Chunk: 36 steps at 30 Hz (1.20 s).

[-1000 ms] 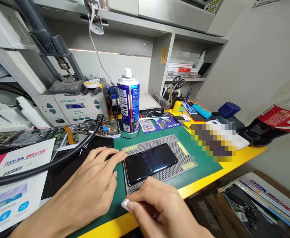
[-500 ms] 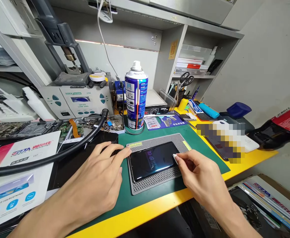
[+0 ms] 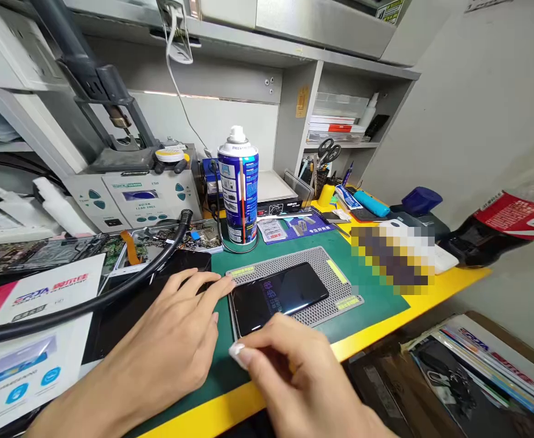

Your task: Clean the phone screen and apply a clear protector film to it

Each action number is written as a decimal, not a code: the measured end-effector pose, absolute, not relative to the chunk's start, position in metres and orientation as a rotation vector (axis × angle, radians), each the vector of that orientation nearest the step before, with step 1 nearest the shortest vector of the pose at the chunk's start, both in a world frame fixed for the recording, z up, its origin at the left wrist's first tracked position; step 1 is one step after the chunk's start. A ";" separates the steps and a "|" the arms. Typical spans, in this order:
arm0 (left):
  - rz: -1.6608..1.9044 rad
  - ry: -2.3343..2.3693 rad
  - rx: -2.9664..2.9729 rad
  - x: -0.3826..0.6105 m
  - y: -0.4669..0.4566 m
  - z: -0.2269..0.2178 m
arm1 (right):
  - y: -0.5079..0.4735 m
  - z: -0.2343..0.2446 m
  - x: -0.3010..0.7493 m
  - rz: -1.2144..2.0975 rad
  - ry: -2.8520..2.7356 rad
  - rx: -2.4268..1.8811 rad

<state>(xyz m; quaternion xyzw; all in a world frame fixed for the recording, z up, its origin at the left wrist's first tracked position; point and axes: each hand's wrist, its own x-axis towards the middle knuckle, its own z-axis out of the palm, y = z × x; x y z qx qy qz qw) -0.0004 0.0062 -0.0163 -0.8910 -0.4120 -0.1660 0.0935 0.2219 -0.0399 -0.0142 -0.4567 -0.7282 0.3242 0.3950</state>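
Note:
A smartphone (image 3: 285, 294) with a dark glossy screen and some lit characters lies face up on a grey perforated mat (image 3: 340, 292). My left hand (image 3: 175, 322) rests flat with its fingers stretched out, fingertips at the phone's left upper corner. Between thumb and forefinger, my right hand (image 3: 294, 371) pinches a small white wad of tissue (image 3: 238, 353), which is at the phone's lower left corner, close to its near edge. Part of that near edge is hidden behind the right hand.
Behind the mat stands a blue spray can (image 3: 238, 188). Circuit boards (image 3: 189, 236), a black hose (image 3: 157, 267) and a printed package (image 3: 42, 328) lie to the left. A soldering station (image 3: 139, 194) sits at the back; a cola bottle (image 3: 499, 225) lies at the right.
My right hand has moved from the phone's right end to its lower left corner, still pinching the white wad. My left hand stays at the left corner. The camera view has shifted slightly.

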 end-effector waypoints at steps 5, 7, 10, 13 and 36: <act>-0.493 -1.203 -2.632 0.001 0.007 -0.016 | -0.005 0.010 0.293 0.876 -1.647 -1.439; -0.471 -1.155 -2.616 0.001 0.007 -0.015 | 0.016 0.015 0.315 0.852 -1.604 -1.544; -0.472 -1.120 -2.595 0.001 0.006 -0.013 | 0.041 0.015 0.327 0.841 -1.619 -1.672; -0.457 -1.072 -2.582 0.001 0.006 -0.012 | 0.052 0.007 0.322 0.818 -1.669 -1.781; -0.496 -1.529 -2.705 0.012 -0.005 -0.002 | 0.053 0.020 0.258 0.399 -2.177 -1.820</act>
